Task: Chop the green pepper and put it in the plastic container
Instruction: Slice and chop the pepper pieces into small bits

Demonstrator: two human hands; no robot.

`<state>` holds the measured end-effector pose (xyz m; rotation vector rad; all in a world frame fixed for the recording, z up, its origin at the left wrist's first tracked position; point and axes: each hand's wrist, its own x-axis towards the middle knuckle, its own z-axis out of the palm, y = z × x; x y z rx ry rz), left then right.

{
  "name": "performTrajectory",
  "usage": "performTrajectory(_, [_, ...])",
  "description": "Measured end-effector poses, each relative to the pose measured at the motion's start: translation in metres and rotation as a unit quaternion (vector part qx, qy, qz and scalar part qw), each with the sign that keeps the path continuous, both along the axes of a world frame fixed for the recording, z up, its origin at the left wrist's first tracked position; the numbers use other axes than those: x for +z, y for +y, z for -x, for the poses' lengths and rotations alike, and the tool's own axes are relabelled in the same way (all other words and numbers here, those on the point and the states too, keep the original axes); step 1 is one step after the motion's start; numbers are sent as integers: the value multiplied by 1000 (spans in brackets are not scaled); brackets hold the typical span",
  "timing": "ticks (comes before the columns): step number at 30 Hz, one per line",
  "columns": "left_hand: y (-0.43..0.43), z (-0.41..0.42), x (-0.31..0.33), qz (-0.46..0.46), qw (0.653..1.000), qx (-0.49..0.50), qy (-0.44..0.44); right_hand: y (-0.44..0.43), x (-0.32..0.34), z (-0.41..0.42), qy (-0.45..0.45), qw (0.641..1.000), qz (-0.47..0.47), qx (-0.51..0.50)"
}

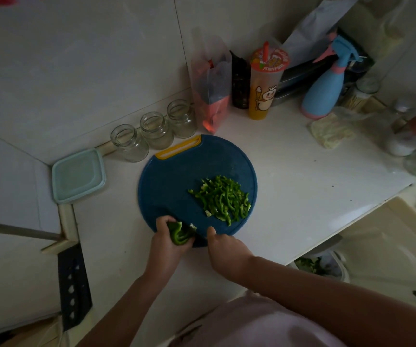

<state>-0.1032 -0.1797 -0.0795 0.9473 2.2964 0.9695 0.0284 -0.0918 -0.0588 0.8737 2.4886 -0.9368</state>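
A pale sleeveless top fills the bottom edge, with both bare arms reaching forward over a white counter [302, 186]. The left hand [168, 242] curls around an uncut piece of green pepper [179, 235], pinning it at the near rim of a round blue cutting board [177, 176]. Just to its right, the right hand [224, 249] is closed with the thumb raised, gripping a dark knife [198, 237]. The knife's blade sits against the pepper's cut end and is hard to make out in the dim light.

A heap of chopped pepper strips [223, 200] lies on the right half of the board. Left of the board, apart from it, the square plastic container [78, 175] sits in the counter's corner with its pale green lid on.

Behind the board, three glass jars [155, 130] line the wall. Further back and to the right stand a clear bag [210, 88], a dark bottle [240, 81], an orange drink cup [264, 83] and a blue spray bottle [327, 81].
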Motion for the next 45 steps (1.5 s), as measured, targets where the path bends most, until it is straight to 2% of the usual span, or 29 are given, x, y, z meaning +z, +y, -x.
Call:
performTrajectory(6, [-2, -2, 1, 13, 999, 1, -47, -5, 4, 25, -6, 999, 7, -31])
performTrajectory(10, [-6, 0, -6, 11, 998, -24, -49, 3, -1, 24, 38, 986, 80, -141])
performTrajectory(14, [-7, 2, -5, 3, 998, -54, -21, 20, -1, 4, 60, 977, 69, -194])
performTrajectory(17, [-8, 0, -6, -15, 999, -36, -18, 20, 3, -3, 67, 982, 42, -170])
performTrajectory(22, [-3, -4, -8, -29, 999, 10, -22, 1, 0, -9, 43, 998, -44, -30])
performTrajectory(26, [-1, -6, -5, -25, 999, 25, -21, -6, -3, -7, 39, 997, -72, 11])
performTrajectory(34, [-1, -9, -3, -25, 999, 38, -19, -5, 3, -7, 20, 994, -97, 44])
performTrajectory(45, [-3, -9, -8, -15, 997, 47, -59, -9, 3, -2, -4, 998, -61, 19])
